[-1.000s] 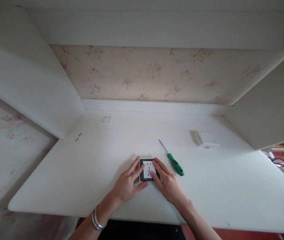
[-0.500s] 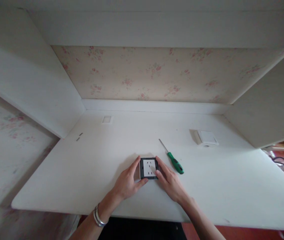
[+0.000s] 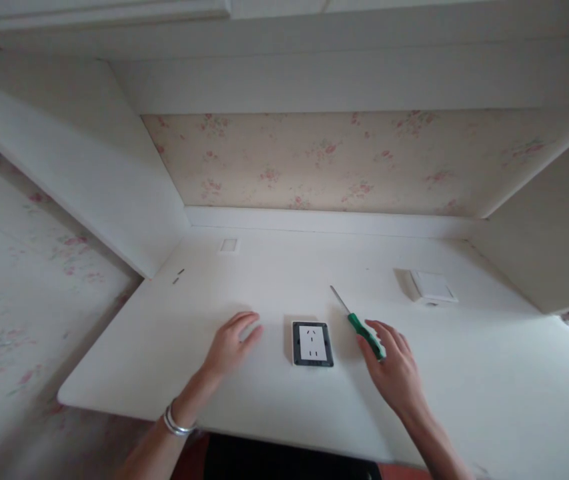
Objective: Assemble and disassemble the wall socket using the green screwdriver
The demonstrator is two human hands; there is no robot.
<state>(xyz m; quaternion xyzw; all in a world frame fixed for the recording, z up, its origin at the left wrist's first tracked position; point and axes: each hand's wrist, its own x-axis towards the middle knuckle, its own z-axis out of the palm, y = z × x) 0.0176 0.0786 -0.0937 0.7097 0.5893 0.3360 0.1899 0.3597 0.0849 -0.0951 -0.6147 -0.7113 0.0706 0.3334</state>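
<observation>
A square wall socket (image 3: pixel 313 343), white face in a dark frame, lies flat on the white desk (image 3: pixel 274 280). Neither hand touches it. My left hand (image 3: pixel 230 345) rests on the desk to its left, fingers loosely spread and holding nothing. My right hand (image 3: pixel 394 370) is to the socket's right, fingers apart, its fingertips at the handle of a green-handled screwdriver (image 3: pixel 361 327) that lies on the desk with its metal shaft pointing away to the left. A silver bracelet sits on my left wrist.
A white switch plate (image 3: pixel 432 287) lies at the back right of the desk. A small rectangular cut-out (image 3: pixel 229 245) is at the back left. White cabinet sides flank the desk, and floral wallpaper covers the back wall.
Both hands have let go of the socket and moved apart: the left out to the left, the right over to the screwdriver handle. The camera view has shifted slightly left.
</observation>
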